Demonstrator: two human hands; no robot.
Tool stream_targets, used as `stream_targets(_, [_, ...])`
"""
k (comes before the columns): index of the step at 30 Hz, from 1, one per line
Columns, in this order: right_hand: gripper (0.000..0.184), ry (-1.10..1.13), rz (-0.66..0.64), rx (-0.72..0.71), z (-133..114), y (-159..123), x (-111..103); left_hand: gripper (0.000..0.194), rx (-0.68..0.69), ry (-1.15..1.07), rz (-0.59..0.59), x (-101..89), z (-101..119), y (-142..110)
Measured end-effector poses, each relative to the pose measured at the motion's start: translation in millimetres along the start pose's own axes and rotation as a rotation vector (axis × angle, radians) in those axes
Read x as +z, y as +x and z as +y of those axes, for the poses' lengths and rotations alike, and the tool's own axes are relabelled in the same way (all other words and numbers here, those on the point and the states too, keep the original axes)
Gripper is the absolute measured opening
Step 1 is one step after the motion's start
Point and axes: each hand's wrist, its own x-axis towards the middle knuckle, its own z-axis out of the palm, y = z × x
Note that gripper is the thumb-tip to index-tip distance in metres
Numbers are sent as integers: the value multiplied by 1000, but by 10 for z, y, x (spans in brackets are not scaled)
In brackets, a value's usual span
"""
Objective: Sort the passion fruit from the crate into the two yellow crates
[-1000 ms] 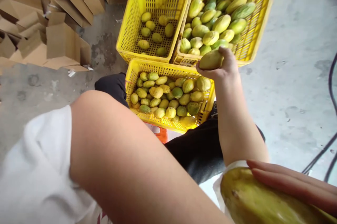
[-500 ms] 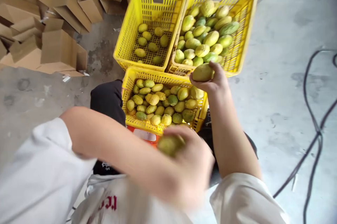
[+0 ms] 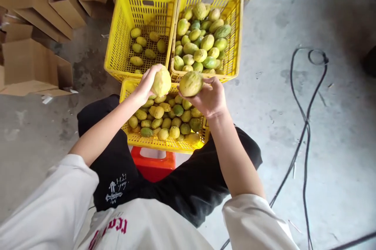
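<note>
My left hand (image 3: 146, 83) is closed round a pale yellow papaya (image 3: 161, 82) with a lumpy skin. A greener oval papaya (image 3: 191, 83) rests in my right hand (image 3: 210, 99), gripped by the fingers and thumb. Both fruits are held side by side, with a small gap between them, above the near yellow crate (image 3: 164, 146). Many yellow and green papayas (image 3: 174, 132) fill that crate, partly hidden by my hands.
Behind it stand a left yellow crate (image 3: 117, 42) with several papayas and a right yellow crate (image 3: 236, 42) piled with more. Cardboard boxes (image 3: 31, 62) lie to the left. A red stool (image 3: 154, 167) is between my legs. Black cable (image 3: 307, 124) crosses the floor at right.
My left hand has swung from low in front of my body, blurred with a papaya, up and left over the near crate. My right hand still holds its papaya. The view has shifted right.
</note>
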Motion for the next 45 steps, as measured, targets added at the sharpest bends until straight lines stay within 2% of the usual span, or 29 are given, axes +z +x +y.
stream_targets(3, [50,-83,-67,-4,-18,-179,-1,37,-113,-148,-102,8,193,-42])
stream_targets(8, [57,-76,-67,14,-20,-237,-35,37,-107,-324,-156,-12,362,-229])
stream_targets(13, [55,-44,-49,24,35,-171,-42,39,-146,-420,-177,60,286,-240])
stream_targets(16, [56,-24,-42,18,74,-110,22,38,-160,-422,-224,105,169,-144])
stream_targets(19, [54,28,-34,98,102,-65,132,40,-199,-366,-261,111,41,-19])
stream_targets(22, [57,83,-47,132,98,-57,210,36,-241,-348,-221,63,-21,68])
stream_targets(24, [57,101,-60,113,80,-66,218,36,-231,-351,-206,8,-10,86])
stream_targets(30, [41,14,-19,-10,54,-63,160,53,-153,-338,-320,-93,121,25])
stream_targets(34, [45,20,-13,19,102,-12,164,49,-114,-340,-308,-4,123,0])
stream_targets(38, [55,-5,-110,23,158,27,166,42,-121,-360,-294,85,51,15])
stream_targets(42, [51,11,-94,62,142,9,163,45,-130,-332,-294,97,21,25])
stream_targets(45, [47,71,-94,85,76,-31,158,41,-130,-342,-247,76,52,24])
